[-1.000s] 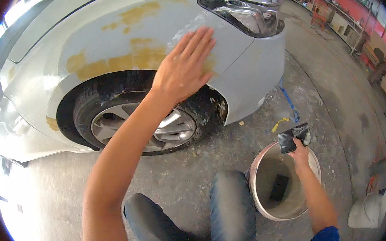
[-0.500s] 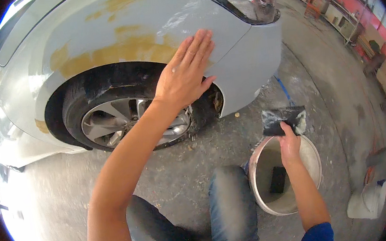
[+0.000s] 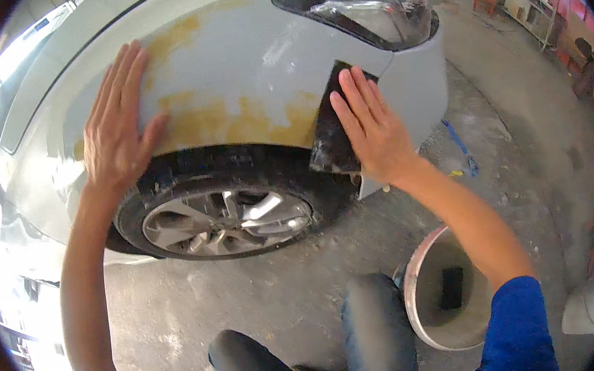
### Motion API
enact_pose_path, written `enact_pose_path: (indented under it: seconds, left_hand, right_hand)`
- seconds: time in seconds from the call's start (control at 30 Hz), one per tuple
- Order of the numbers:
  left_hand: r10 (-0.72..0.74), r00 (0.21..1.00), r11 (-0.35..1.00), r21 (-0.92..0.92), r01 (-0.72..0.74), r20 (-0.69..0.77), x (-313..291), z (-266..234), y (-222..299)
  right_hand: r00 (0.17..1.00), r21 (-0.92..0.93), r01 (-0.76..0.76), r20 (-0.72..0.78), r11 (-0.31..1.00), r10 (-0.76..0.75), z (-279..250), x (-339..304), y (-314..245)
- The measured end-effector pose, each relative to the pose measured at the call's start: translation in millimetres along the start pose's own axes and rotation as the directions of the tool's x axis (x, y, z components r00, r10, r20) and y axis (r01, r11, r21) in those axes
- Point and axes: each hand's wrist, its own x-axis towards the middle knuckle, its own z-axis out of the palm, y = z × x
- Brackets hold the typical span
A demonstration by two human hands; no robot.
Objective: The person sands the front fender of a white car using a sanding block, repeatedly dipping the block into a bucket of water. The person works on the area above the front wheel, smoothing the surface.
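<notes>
We note the left hand (image 3: 116, 135) empty, flat against the grey fender (image 3: 227, 70) toward its rear edge, and the right hand (image 3: 374, 130), fingers extended, holding a black sheet (image 3: 330, 138) at its lower front corner.

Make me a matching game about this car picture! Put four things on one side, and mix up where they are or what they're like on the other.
Things:
1. Left hand
2. Right hand
3. Bucket
4. Wheel

Places and looks:
A. On the floor, with a dark block inside
B. Fingers lying over a black sheet
C. Round, with silver spokes
D. Flat on the car's panel, holding nothing

Right pairs: 1-D, 2-B, 3-A, 4-C
</notes>
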Motion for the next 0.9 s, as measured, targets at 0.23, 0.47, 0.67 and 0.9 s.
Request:
enact_pose_path:
  seconds: [0.23, 0.47, 0.67, 0.9]
  left_hand:
    - [0.024, 1.0, 1.0, -0.005, -0.024, 0.007, 1, 9, 1]
    - [0.038, 0.999, 0.999, 0.033, -0.037, -0.01, -3, 7, -4]
    - [0.036, 0.999, 0.999, -0.018, -0.036, -0.019, -1, 5, -4]
    - [-0.06, 0.998, 0.996, 0.063, 0.061, -0.019, -1, -3, 9]
  right_hand:
    - [0.998, 0.332, 0.052, -0.062, 0.942, -0.033, -11, 100, -30]
    - [0.975, 0.272, -0.097, -0.167, 0.957, 0.146, 9, 44, -29]
    - [0.994, 0.35, 0.001, -0.103, 0.937, 0.037, -4, 101, -45]
    - [0.99, 0.351, -0.123, 0.101, 0.928, 0.093, -47, -45, -12]
